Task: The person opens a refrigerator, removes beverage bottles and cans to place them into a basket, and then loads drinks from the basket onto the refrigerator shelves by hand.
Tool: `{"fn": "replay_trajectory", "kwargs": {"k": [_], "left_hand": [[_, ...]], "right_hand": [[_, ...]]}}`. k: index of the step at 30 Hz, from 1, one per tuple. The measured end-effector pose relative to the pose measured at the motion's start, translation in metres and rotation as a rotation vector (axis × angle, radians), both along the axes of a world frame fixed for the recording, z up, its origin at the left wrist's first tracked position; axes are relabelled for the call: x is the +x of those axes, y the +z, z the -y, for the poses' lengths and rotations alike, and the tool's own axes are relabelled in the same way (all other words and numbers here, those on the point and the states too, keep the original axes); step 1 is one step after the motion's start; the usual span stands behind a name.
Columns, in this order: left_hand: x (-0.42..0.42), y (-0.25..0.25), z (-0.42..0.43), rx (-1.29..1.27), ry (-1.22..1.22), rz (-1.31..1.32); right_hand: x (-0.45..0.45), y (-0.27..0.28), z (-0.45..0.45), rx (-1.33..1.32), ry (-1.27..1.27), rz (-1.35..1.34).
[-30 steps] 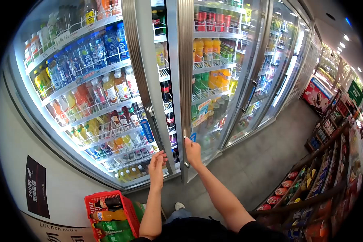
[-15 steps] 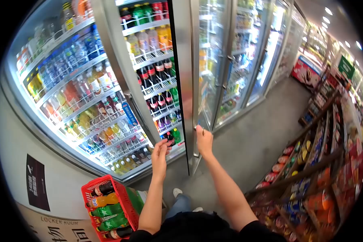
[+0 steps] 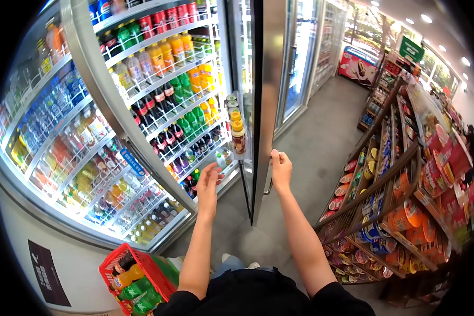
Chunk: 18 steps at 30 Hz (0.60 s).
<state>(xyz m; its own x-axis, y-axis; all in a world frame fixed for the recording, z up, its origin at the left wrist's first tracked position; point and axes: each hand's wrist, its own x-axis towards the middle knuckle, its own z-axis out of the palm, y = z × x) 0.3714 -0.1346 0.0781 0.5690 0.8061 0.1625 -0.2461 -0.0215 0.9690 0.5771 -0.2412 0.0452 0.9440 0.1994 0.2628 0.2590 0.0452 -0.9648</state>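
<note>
An opened glass cooler door [image 3: 258, 116] stands on edge in front of me. My right hand [image 3: 281, 167] is closed at the outer side of the door, on its metal handle [image 3: 269, 187]; the fingers hide most of the grip. My left hand [image 3: 208, 187] hangs in the air before the opened cooler, its fingers apart and nothing in them. Behind it, the shelves hold orange bottles [image 3: 166, 54], cola bottles [image 3: 147, 108], green bottles [image 3: 185, 126] and red cans [image 3: 171, 17]. Brown bottles with yellow caps [image 3: 238, 137] appear beside the door.
A red basket [image 3: 155, 266] with cola, orange and green bottles stands at lower left. A shut cooler door [image 3: 97, 100] covers the left section. Snack shelves [image 3: 389, 174] line the right side of the grey aisle floor [image 3: 321, 116]. A red chest freezer [image 3: 357, 66] stands farther back.
The cooler door has swung wider, showing more of the shelves inside. My right hand has moved right with it. My view has turned right, and my left hand stays open.
</note>
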Motion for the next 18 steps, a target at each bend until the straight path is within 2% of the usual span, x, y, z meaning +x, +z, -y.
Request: {"fn": "replay_trajectory", "kwargs": {"k": [1, 2, 4, 6, 8, 10, 15, 18], "left_hand": [[0.004, 0.002, 0.001, 0.023, -0.016, -0.005], [0.008, 0.005, 0.000, 0.032, -0.027, 0.005], [0.016, 0.012, -0.001, 0.031, -0.056, 0.002], [0.022, 0.014, -0.004, 0.026, -0.066, 0.023], [0.025, 0.013, -0.006, 0.039, -0.048, 0.019], [0.030, 0.001, -0.016, 0.032, -0.049, 0.021], [0.039, 0.009, -0.050, 0.017, -0.024, 0.032], [0.041, 0.023, -0.082, 0.040, 0.005, 0.046]], "right_hand": [[0.007, 0.003, 0.010, -0.030, 0.005, -0.106], [0.013, 0.006, 0.019, -0.020, -0.006, -0.096], [0.015, 0.014, 0.030, -0.077, -0.279, 0.252], [0.007, 0.029, 0.038, 0.047, -0.390, 0.403], [-0.010, 0.043, 0.040, 0.085, -0.327, 0.671], [-0.029, 0.048, 0.028, 0.097, -0.188, 0.725], [-0.032, 0.034, -0.032, 0.091, 0.089, 0.602], [-0.014, 0.041, -0.081, 0.195, 0.225, 0.475]]}}
